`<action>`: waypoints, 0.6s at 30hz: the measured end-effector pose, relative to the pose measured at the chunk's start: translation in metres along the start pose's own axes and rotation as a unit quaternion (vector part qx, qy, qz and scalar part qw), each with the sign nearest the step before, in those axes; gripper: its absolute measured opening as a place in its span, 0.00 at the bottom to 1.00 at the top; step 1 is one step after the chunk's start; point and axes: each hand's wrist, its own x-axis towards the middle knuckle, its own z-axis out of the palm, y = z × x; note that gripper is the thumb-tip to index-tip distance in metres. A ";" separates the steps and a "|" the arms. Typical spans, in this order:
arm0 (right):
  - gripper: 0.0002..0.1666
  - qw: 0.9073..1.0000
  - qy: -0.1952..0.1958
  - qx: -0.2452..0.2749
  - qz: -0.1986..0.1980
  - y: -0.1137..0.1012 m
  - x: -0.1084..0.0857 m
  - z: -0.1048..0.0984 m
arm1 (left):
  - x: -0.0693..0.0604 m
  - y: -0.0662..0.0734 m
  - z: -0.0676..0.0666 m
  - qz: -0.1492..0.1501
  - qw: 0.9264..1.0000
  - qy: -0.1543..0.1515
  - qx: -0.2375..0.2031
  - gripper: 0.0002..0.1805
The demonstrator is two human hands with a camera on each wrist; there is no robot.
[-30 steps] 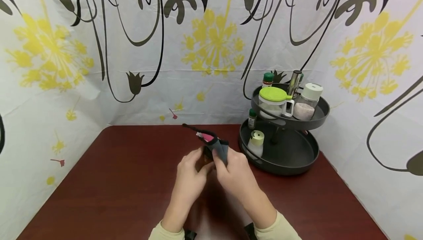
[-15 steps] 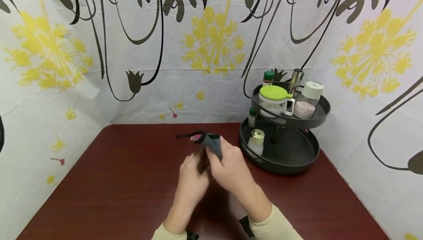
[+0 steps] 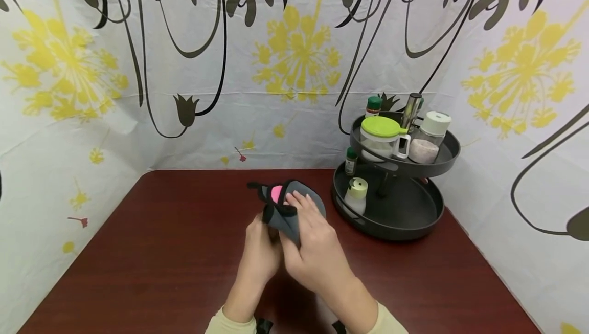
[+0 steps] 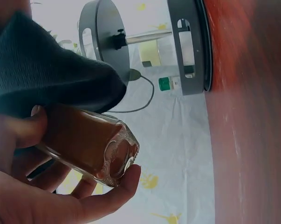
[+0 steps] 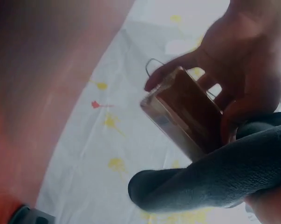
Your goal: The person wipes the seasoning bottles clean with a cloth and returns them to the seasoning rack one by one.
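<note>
My left hand (image 3: 257, 254) holds a small square-sided glass jar of brown contents (image 4: 84, 137), tilted above the table, its thick base toward the left wrist camera. One fingertip touches the base's edge. A grey cloth with black edging and a pink patch (image 3: 284, 221) is wrapped about the jar's other end. My right hand (image 3: 317, 252) grips the cloth, its thumb on the near side and its fingers lying over the top. In the right wrist view the cloth (image 5: 215, 175) lies across the jar (image 5: 189, 112), and the end of the jar beneath it is hidden.
A black two-tier round rack (image 3: 395, 226) stands at the right on the dark red table (image 3: 161, 257). It carries a green-lidded pot (image 3: 379, 137), a white-capped jar (image 3: 428, 137), a yellow-capped shaker (image 3: 356, 196) and small bottles. A patterned sheet (image 3: 207, 145) hangs behind.
The cloth has gone from bunched to more spread and turned, showing more grey and pink. My right fingers have shifted up over it. The left hand stays round the jar.
</note>
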 end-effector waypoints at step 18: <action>0.30 0.997 -0.041 0.011 0.064 0.001 0.002 -0.009 | 0.001 0.004 0.004 -0.004 1.000 0.021 -0.012 0.17</action>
